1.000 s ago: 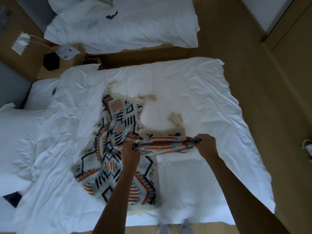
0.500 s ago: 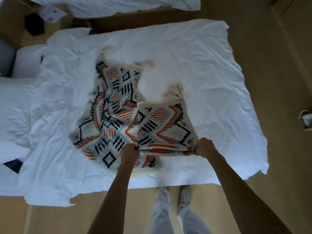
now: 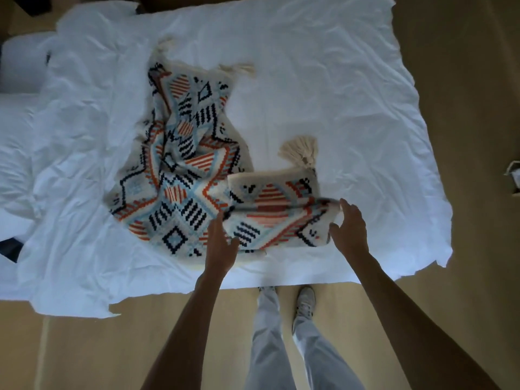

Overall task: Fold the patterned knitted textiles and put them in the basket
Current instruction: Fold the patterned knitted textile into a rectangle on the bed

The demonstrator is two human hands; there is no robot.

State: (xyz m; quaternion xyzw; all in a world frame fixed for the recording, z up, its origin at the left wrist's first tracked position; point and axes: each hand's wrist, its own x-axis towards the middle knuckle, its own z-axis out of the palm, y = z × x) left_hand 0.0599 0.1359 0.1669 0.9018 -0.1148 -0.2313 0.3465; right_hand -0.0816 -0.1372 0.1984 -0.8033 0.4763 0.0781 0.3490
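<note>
Both grips released: our left hand [image 3: 221, 247] and right hand [image 3: 349, 230] hover open-fingered at the edges of the throw [image 3: 180, 175], half-folded on the bed [image 3: 337, 80]. We judge folding is midway; next comes gathering the rumpled far half, with no basket in sight.

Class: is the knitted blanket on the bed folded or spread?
Partly folded: blanket lies bunched, its right corner doubled over between the hands.

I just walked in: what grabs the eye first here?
The patterned knitted blanket, orange, blue and black, lies rumpled in the middle of a white bed sheet, cream tassels at its corners. At its near edge the left hand and right hand reach to a folded-over flap.
</note>
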